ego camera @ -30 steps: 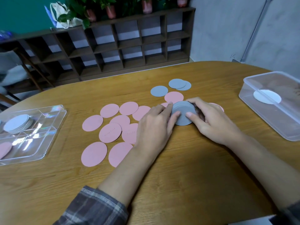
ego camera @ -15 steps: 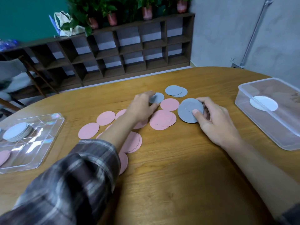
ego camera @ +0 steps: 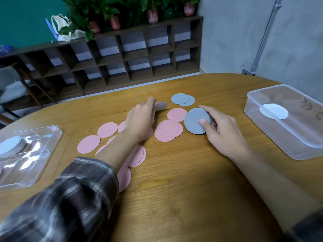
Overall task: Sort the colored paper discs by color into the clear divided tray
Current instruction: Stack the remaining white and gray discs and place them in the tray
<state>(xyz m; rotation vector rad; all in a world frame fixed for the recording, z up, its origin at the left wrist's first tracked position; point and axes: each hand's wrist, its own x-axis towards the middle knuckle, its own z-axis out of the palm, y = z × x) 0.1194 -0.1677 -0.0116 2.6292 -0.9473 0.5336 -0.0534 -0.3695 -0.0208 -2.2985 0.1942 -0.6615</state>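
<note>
Evidently we're midway: our left hand [ego camera: 139, 119] pinches one grey disc [ego camera: 161, 105], our right hand [ego camera: 222, 130] grips a grey stack [ego camera: 194, 121]; pink discs [ego camera: 107, 130] lie unsorted around the left wrist, the divided tray [ego camera: 35, 159] well left of it.

L hand [ego camera: 139, 119] fwd in pinch; R hand [ego camera: 223, 130] in curled grip.

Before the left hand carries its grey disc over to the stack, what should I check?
1. Left hand pinches the grey disc: ok.
2. Right hand holds the grey stack: ok.
3. Grey stack is grey all through: cannot tell, only the top face shows.
4. All loose grey gathered: not ok, the loose grey pair lies beyond the stack, untouched.
5. Divided tray keeps its grey pile in one compartment: ok.
</note>
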